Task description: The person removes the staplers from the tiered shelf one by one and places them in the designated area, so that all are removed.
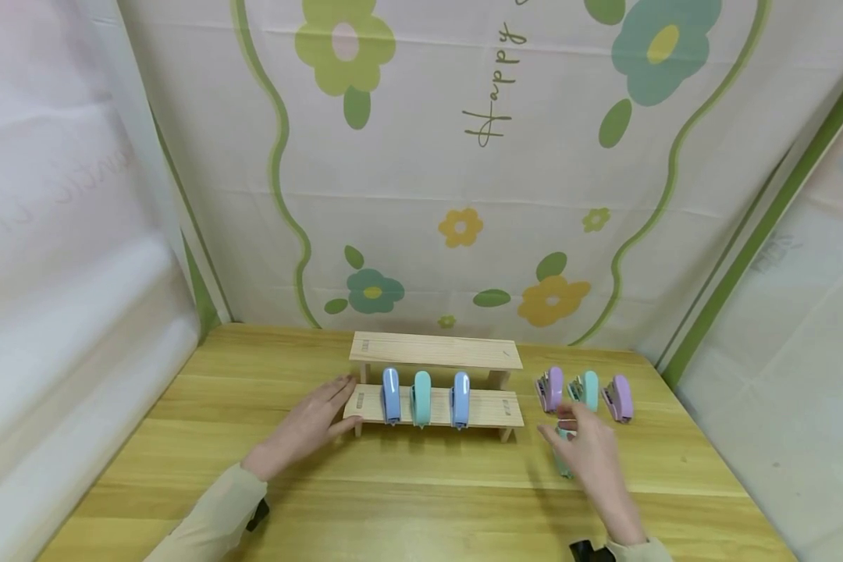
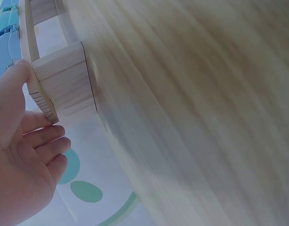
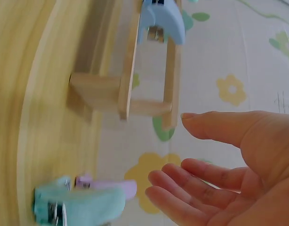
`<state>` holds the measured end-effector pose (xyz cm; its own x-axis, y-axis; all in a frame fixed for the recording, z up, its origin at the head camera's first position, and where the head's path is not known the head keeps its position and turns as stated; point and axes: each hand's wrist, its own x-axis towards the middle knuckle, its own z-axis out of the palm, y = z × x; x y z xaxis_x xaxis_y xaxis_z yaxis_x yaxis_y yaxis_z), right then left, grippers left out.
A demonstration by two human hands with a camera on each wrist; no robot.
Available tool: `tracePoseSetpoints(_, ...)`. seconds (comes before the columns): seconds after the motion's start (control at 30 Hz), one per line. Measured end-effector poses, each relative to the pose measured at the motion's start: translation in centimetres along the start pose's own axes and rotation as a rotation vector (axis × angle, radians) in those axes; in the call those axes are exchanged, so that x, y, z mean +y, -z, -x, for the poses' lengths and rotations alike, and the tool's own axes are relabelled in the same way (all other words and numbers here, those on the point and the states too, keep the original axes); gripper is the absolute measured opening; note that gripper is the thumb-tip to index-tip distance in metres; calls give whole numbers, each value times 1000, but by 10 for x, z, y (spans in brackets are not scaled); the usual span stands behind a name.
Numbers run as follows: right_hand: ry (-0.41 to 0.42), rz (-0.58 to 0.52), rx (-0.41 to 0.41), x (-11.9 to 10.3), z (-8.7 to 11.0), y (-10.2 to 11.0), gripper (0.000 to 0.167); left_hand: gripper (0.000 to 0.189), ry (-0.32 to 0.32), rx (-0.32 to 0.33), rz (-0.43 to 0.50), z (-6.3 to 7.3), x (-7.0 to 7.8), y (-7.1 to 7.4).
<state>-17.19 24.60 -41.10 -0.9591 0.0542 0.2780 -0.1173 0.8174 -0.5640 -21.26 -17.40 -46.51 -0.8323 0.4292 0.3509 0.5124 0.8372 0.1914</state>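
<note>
My left hand (image 1: 305, 428) grips the left end of the lower step of a two-tier wooden stand (image 1: 368, 402); in the left wrist view its thumb and forefinger (image 2: 36, 121) touch opposite edges of the board. Three staplers stand side by side on that step: a blue stapler (image 1: 390, 396), a teal stapler (image 1: 421, 398) and another blue stapler (image 1: 460, 400). Right of the stand, my right hand (image 1: 590, 449) hovers above another teal stapler (image 1: 563, 464), partly hiding it. In the right wrist view, a gap shows between thumb and fingers (image 3: 182, 188), with nothing held.
Beyond the right hand, a purple stapler (image 1: 551, 389), a teal stapler (image 1: 589, 390) and another purple stapler (image 1: 620, 398) form a row on the wooden table (image 1: 421, 507). The upper step (image 1: 435, 350) carries nothing. Printed cloth (image 1: 407, 172) hangs behind and at both sides.
</note>
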Motion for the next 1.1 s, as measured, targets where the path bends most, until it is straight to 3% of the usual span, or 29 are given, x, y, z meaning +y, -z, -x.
tracePoseSetpoints(0.83,66,-171,-71,-60,-10,-46,38,71,4,-11,11,0,-2,-3)
tracePoseSetpoints(1.1,66,-151,-103,-70,-12,-58,40,72,5,-14,15,0,-2,-2)
